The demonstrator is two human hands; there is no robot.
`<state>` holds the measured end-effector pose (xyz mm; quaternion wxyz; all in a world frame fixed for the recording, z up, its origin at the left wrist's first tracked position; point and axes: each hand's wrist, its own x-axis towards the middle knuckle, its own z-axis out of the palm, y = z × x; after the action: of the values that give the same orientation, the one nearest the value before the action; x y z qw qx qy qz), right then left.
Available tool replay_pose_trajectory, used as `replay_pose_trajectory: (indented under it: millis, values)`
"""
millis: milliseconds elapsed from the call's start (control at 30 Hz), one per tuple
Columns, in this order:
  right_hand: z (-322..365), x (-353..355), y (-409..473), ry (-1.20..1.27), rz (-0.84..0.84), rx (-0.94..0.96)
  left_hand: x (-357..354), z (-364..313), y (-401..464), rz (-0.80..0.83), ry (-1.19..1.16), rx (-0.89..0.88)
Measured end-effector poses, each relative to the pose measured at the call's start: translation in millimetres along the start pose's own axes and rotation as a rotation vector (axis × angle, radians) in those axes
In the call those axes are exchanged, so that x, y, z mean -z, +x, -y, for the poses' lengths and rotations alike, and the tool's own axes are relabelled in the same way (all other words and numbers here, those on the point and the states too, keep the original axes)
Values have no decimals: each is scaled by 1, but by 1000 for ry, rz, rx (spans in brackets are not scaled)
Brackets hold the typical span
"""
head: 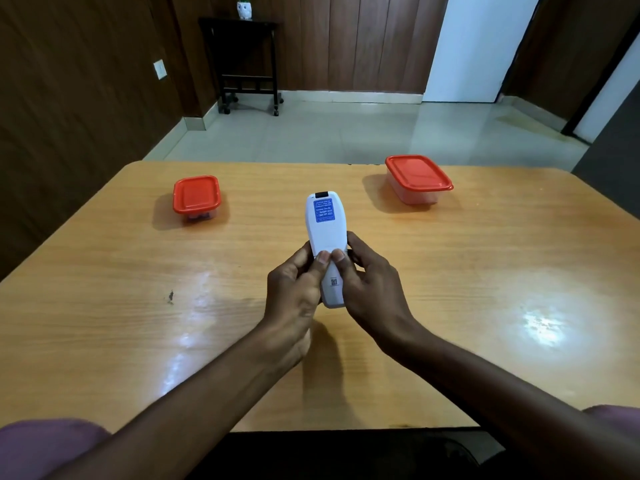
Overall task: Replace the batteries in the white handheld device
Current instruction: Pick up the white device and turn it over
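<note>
A glossy wooden table carried two clear plastic tubs with red lids: a smaller tub at the far left and a larger tub at the far right, well apart.

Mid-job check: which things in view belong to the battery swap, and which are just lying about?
In the job:
- white plastic handheld device with a blue label, back up
- left hand and right hand, both gripping it, thumbs on its back

Possibly, contents unclear:
- small red-lidded plastic box
- larger red-lidded clear plastic box

Lying about:
- dark wheeled side table
- small white plant pot
</note>
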<state>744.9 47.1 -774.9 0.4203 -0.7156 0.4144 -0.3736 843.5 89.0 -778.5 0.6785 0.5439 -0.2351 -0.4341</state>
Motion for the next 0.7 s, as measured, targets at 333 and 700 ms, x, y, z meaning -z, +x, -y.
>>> replay_pose_trajectory:
  millis: [333,700]
  values:
    - [-8,3,-7,-1,65,44,9,3,1,58,113,-85]
    - [-5,14,6,-337,92,182,7,-18,19,99,-54,36]
